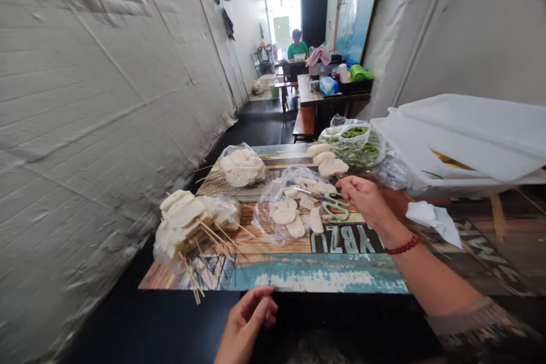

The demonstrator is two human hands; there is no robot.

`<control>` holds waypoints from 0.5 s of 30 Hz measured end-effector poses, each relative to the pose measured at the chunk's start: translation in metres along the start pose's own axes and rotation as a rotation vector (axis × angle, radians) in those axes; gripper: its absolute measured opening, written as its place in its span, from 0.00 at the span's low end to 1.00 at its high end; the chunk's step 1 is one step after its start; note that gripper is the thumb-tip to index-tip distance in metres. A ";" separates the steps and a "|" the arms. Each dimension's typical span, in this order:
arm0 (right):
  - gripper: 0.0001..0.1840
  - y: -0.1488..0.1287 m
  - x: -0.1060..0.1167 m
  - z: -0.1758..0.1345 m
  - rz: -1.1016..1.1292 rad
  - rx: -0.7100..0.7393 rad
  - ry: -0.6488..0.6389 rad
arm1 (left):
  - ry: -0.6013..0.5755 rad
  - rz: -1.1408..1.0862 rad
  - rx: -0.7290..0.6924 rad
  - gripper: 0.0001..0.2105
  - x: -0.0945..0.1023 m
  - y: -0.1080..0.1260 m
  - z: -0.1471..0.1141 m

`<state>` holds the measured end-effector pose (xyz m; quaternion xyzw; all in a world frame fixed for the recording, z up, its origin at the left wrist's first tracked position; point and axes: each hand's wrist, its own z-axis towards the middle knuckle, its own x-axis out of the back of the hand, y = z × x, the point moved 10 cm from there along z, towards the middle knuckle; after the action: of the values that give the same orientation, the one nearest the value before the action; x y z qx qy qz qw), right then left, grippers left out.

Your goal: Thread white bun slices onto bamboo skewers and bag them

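Observation:
My right hand [362, 200] is closed, its fingertips pinching what looks like the end of a thin skewer [339, 177] beside a pale oval slice [333, 168]. Just below it, green-handled scissors [336, 206] lie with their blades over loose pale slices [285, 215] on an opened plastic bag [263, 222]. Near the table's front edge is my left hand [249, 321], loosely curled with a gap between thumb and fingers, holding nothing. Skewered pale slices [181, 219] are heaped at the left, sticks pointing towards me. Another bagged bundle of slices [242, 166] lies behind.
A bag of green vegetables [354, 145] stands at the table's back right, next to a white plastic bin [409, 159] with a lid. Crumpled tissue [434, 220] lies right of my forearm. Farther off, a person in green [297, 50] sits at another table.

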<state>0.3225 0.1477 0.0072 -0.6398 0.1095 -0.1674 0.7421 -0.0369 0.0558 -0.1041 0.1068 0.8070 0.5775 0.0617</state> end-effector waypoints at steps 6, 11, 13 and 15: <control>0.23 -0.014 -0.053 -0.042 0.014 -0.103 -0.242 | -0.309 0.065 0.080 0.28 -0.027 -0.050 0.009; 0.20 -0.019 -0.118 -0.031 -0.015 -0.054 -0.294 | -0.366 0.176 0.027 0.26 -0.034 -0.098 0.030; 0.19 -0.020 -0.150 -0.013 -0.034 -0.020 -0.294 | -0.416 0.168 -0.002 0.26 -0.037 -0.112 0.035; 0.17 -0.020 -0.181 0.008 -0.061 0.011 -0.285 | -0.472 0.123 -0.020 0.27 -0.040 -0.122 0.039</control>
<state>0.1567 0.2229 0.0191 -0.6561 -0.0174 -0.0979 0.7481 -0.0020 0.0438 -0.2329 0.2870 0.7565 0.5471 0.2145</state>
